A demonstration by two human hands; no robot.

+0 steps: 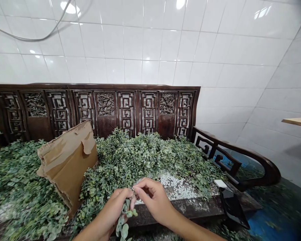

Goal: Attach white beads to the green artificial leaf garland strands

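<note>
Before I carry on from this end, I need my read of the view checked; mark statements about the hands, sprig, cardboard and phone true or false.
1. The left hand and right hand meet at a leafy sprig. True.
2. The cardboard lies flat on the bench seat. False: it stands up among the foliage.
3. The black phone is near the curved armrest. True.
4. The white pieces are inside a bowl. False: they lie loose.
</note>
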